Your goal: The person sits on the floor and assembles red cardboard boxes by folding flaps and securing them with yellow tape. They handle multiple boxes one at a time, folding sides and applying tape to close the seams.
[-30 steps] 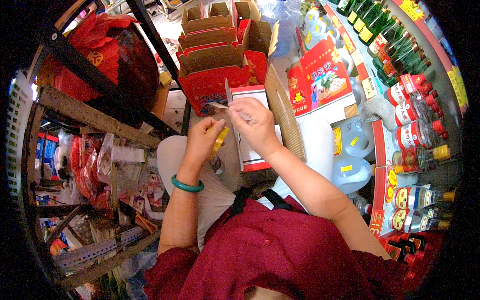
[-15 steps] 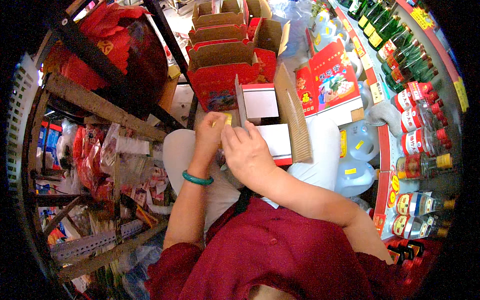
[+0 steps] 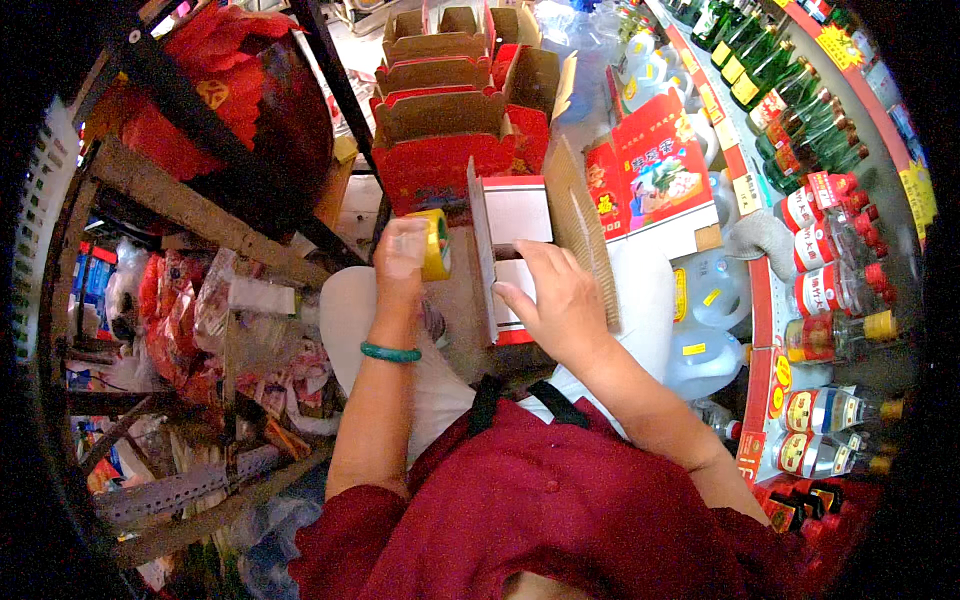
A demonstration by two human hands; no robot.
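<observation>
My left hand (image 3: 402,255), somewhat blurred, is wrapped round a roll of yellow tape (image 3: 437,246) just left of a carton. Between my knees stands this carton (image 3: 518,212), with two white inner flaps folded in and a narrow dark gap between them. Its long outer flaps stand up, and the right one shows brown corrugated board (image 3: 583,235). Over the near white flap lies my right hand (image 3: 562,300), thumb and fingers spread, fingertips by the gap. What is inside the carton is hidden.
Several red cartons (image 3: 440,155) with raised brown flaps stand ahead. A flat printed red carton (image 3: 655,175) lies to the right, beside clear plastic jugs (image 3: 705,320). Bottles (image 3: 825,240) line the shelf at far right. A rusty metal rack (image 3: 190,210) with bagged goods fills the left.
My hands have moved apart. The left has drawn slightly left and the tape roll shows more fully. The right has shifted right, onto the carton's white flap.
</observation>
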